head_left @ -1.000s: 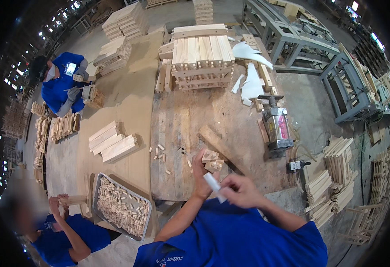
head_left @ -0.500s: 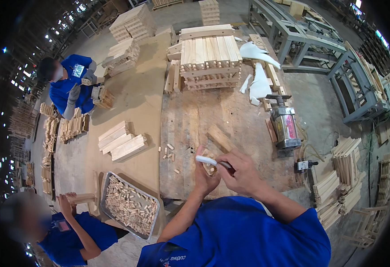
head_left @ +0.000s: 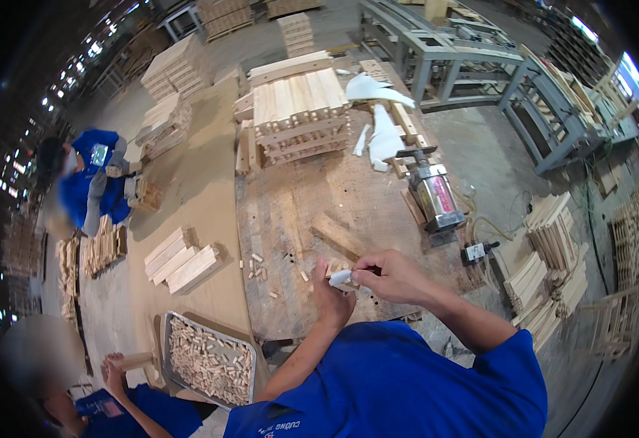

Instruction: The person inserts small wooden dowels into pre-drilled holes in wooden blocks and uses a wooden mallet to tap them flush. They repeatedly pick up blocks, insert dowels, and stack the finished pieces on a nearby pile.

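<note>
My left hand (head_left: pixel 332 301) is closed around a short pale wooden piece (head_left: pixel 337 264), most of it hidden by the fingers. Over the end of that piece lies a soft-looking white strip (head_left: pixel 340 278), perhaps foam. My right hand (head_left: pixel 394 276) pinches at the strip's right end, fingertips close to the left hand. Just beyond both hands, a loose wooden bar (head_left: pixel 340 235) rests on the worn tabletop (head_left: pixel 290 212). Several small dowels (head_left: pixel 257 269) lie to the left of my hands.
A metal tray of dowels (head_left: pixel 210 358) stands at lower left, below several wooden blocks (head_left: pixel 181 260). Stacked slats (head_left: pixel 297 106) and white sheet pieces (head_left: pixel 385 135) sit at the far side. A metal pneumatic cylinder (head_left: pixel 435 193) is on the right. Two co-workers (head_left: pixel 90 171) handle wood at left.
The view has turned, so the bench appears further left. The white strip, earlier sticking out long past the wooden piece, now shows shorter and lower against it. My right hand stays beside the left.
</note>
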The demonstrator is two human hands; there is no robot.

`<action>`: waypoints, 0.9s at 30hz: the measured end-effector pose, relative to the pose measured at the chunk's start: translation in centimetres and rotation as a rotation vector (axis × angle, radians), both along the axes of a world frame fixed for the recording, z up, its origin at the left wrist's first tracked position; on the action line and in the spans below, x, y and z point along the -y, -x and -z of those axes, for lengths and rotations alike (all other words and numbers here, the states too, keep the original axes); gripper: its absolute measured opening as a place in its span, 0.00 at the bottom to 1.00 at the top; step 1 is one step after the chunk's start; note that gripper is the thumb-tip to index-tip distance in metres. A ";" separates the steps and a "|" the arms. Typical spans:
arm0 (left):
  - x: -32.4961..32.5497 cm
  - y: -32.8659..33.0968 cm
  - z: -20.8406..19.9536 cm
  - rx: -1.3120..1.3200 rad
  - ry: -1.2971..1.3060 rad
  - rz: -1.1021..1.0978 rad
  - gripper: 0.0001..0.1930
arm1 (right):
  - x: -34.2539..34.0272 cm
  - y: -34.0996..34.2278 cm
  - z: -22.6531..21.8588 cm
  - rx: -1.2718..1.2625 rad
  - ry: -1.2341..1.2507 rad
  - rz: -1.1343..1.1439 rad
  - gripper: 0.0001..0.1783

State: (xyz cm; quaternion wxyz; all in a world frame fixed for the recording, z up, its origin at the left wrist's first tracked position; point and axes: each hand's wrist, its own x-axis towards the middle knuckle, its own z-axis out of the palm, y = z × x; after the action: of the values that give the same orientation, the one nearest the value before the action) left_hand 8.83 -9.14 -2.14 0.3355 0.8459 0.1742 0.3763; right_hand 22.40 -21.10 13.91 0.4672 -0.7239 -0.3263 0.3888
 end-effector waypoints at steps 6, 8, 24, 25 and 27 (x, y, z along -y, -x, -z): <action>0.3 0.5 -0.2 -0.015 0.056 0.106 0.54 | 1.8 0.6 0.4 0.005 0.054 0.005 0.13; -0.2 0.4 -1.0 -0.028 0.017 0.102 0.49 | 2.0 0.6 3.0 -0.187 -0.095 0.032 0.13; -14.4 6.4 -6.5 0.289 1.251 0.229 0.25 | -3.6 8.3 11.1 0.228 -0.010 0.177 0.32; -14.6 6.5 -7.8 0.277 1.302 0.290 0.26 | -4.2 8.0 10.0 0.148 -0.064 0.088 0.34; -14.8 7.1 -10.8 0.298 1.423 0.514 0.29 | -5.2 7.2 8.3 -0.008 -0.177 -0.081 0.38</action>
State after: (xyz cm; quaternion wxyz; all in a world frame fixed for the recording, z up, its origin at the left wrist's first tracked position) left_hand 1.77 5.64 8.67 0.8954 0.3808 0.1253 0.1937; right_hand 15.23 -15.89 5.65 0.5144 -0.6644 -0.3865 0.3802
